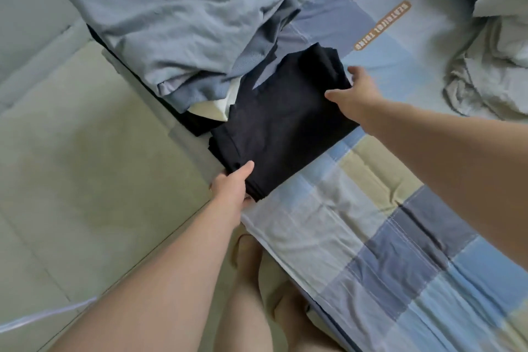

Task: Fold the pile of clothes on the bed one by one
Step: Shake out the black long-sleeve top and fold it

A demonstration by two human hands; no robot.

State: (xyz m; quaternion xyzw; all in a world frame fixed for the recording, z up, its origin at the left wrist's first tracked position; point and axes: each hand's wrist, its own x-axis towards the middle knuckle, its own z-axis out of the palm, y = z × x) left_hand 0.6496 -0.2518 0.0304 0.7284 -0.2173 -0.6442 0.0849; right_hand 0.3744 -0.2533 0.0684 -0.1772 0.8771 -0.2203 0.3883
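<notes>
We stand at the left edge of the bed (357, 251), its checked blue and beige sheet running away to the far right, with the tiled floor (71, 166) on the left. At the far left of the bed a blue-grey duvet (157, 17) lies rumpled, and at the far right a pale crumpled sheet (485, 80) is heaped.

Between them, at the bed's left edge, lies the dark folded garment (285, 123), a near-black rectangle whose long axis runs from near left to far right. Its far-left side touches a small heap of other clothes, a white piece (217, 107) showing beneath the duvet's edge.

We have 2 hands on it, 1 at each end of that axis. The left hand (231, 186) pinches the near-left corner, thumb on top and fingers tucked under the layered edge. The right hand (354, 91) rests at the far-right side with fingers spread and loosely open, thumb lying on the cloth; we cannot tell whether its fingertips curl under the edge.

We judge this garment to be folded, or nearly so, and the coming move to be a lift or slide. The left hand is nearer to us and already grips; the right must close on its edge so that both ends rise together.
</notes>
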